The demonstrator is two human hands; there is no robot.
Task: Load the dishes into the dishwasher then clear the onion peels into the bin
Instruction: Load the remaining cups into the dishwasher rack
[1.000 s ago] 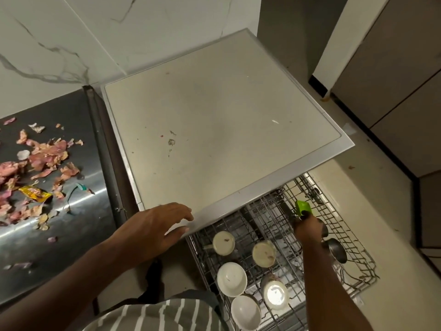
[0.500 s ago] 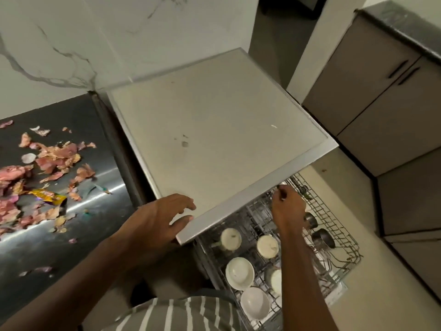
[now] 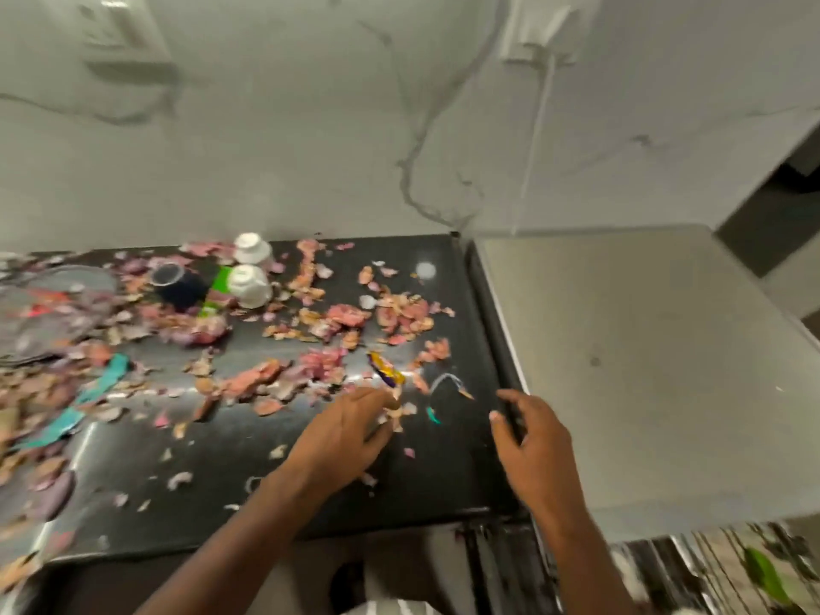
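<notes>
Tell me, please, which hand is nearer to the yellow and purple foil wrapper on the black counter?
Left. The left hand lies just below the yellow and purple foil wrapper, fingertips almost at it; the right hand is farther right, at the counter's edge.

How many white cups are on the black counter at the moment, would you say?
2. One white cup sits upside down near the wall; the other white cup lies just in front of it, beside a dark glass. Peels or blur may hide others.

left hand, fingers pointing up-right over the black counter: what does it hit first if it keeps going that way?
Probably the loose pink onion peels at the left hand's fingertips, then the yellow-and-purple crinkled wrapper just beyond. The frame is blurred, so whether the fingers already touch the peels on the glossy black counter is unclear.
</notes>
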